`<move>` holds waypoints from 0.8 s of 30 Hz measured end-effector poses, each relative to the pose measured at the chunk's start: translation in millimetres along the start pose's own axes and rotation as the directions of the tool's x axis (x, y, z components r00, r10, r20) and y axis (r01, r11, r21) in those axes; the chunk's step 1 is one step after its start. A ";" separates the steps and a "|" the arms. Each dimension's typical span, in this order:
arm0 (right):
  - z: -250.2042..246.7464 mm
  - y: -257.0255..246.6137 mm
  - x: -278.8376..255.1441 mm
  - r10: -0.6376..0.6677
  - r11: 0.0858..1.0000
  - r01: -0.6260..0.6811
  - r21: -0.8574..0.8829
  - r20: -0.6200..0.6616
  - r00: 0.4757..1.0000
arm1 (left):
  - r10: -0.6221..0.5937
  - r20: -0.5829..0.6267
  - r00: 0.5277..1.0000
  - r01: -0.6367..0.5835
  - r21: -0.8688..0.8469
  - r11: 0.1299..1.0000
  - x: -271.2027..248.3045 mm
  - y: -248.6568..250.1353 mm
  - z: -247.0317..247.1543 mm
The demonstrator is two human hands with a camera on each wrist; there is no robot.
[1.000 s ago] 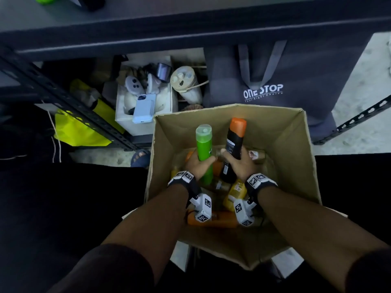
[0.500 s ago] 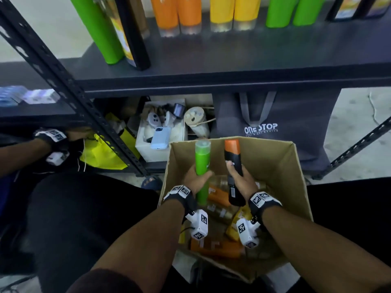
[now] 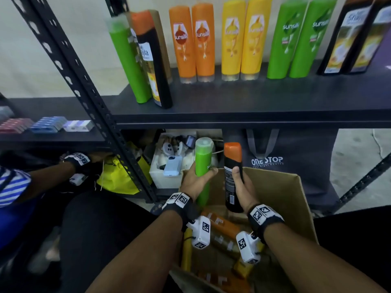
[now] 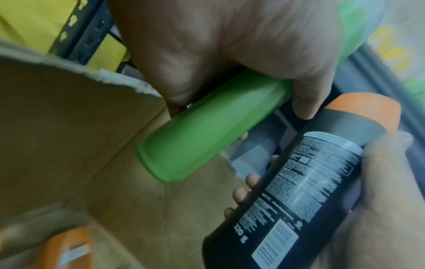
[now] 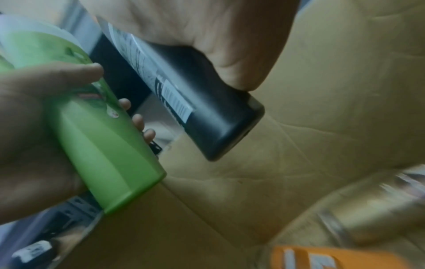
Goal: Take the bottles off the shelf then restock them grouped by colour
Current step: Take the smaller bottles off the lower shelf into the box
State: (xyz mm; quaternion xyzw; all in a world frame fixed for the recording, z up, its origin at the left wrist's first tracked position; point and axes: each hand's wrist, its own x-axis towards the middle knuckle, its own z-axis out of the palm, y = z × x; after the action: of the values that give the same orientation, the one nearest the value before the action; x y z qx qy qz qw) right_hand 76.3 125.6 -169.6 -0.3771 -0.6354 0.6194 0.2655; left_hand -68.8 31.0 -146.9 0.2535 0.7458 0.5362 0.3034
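Being held upright above the cardboard box (image 3: 296, 191) are two bottles — the green bottle (image 3: 203, 166) grasped in the left hand (image 3: 195, 182), the black bottle (image 3: 232, 176) clenched in the right hand (image 3: 243, 187). Sorted bottles are standing on the shelf (image 3: 254, 102) ahead; its slanted post (image 3: 84, 85) is crossing the left side. Bottles lying in the box are being partly hidden by wrists — their labels unreadable.

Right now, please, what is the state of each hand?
Left hand: closed around the green bottle, held upright.
Right hand: closed around the black bottle with orange cap, held upright.
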 end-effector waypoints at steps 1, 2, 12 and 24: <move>1.9 -4.7 1.4 -0.028 1.000 0.028 0.009 -0.009 1.000 | 0.025 -0.008 1.000 -0.025 -0.010 1.000 -0.2 6.9 -2.2; 3.7 -8.8 3.0 -0.059 0.998 0.059 0.019 -0.016 0.998 | 0.045 -0.014 0.999 -0.045 -0.023 0.999 -0.7 14.0 -3.9; 17.2 -63.8 18.6 -0.356 0.930 0.365 0.049 -0.137 0.925 | 0.311 -0.097 0.945 -0.320 -0.088 0.943 -9.8 78.0 -24.6; 17.4 -182.3 28.5 -0.612 0.769 0.628 0.122 -0.142 0.778 | 0.585 -0.210 0.783 -0.612 -0.096 0.785 -10.1 183.6 -53.8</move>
State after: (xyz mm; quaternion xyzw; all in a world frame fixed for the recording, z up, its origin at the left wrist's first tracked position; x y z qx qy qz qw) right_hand 18.6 147.9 5.1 -0.1518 -0.6583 0.5283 0.5143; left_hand -91.1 43.6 42.9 0.4061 0.6041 0.6818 0.0717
